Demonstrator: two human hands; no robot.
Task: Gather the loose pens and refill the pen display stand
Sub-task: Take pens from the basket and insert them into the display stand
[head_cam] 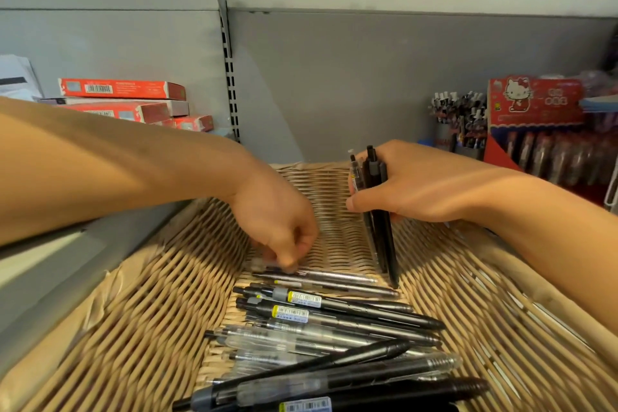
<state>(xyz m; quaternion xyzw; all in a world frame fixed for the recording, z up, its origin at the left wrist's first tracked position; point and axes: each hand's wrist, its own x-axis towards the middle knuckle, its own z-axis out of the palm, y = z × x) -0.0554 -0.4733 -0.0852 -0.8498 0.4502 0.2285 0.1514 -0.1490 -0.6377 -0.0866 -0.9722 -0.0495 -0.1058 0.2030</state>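
Holding a bunch of black pens [376, 211] upright over the wicker basket [133, 328], the right hand [418, 184] wraps them tight, while the left hand [277, 221] pinches a clear pen [321, 274] lying inside the basket.

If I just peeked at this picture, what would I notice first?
Probably the big woven basket filling the bottom, with a heap of loose pens lying in its middle. Next, the two hands over it: the right hand holds a bundle of dark pens upright, and the left hand pinches at a clear pen at the far end of the heap. A bright red cat box stands on the shelf at the right.
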